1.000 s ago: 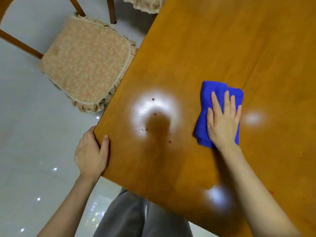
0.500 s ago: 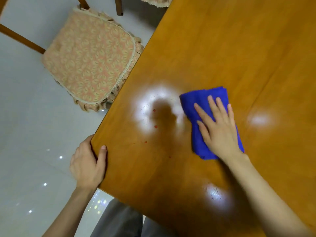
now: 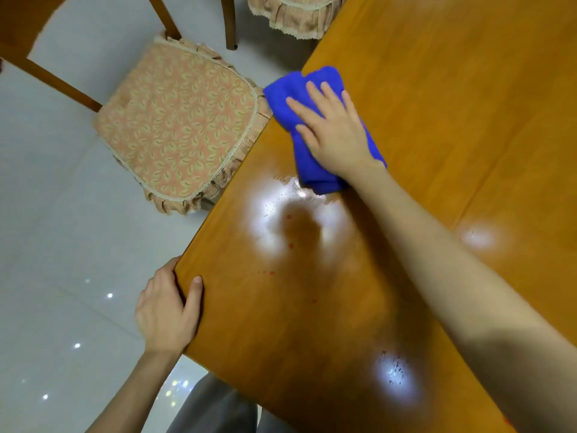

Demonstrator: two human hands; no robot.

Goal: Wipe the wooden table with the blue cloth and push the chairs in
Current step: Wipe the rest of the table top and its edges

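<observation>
Pressing flat, the right hand (image 3: 335, 135) pins the cloth (image 3: 312, 175) to the table (image 3: 437, 104) at its left edge, fingers straight and slightly spread. The left hand (image 3: 165, 314) grips the near corner — thumb on top, fingers curled round the edge. 1 chair (image 3: 178, 129) stands just beside that edge.

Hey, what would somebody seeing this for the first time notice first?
The vivid blue cloth, pressed flat under the right hand at the wooden table's left edge, right beside the floral chair cushion. Next, the bright glare patches and tiny red specks on the tabletop nearer the person, whose left hand grips the near corner.
</observation>
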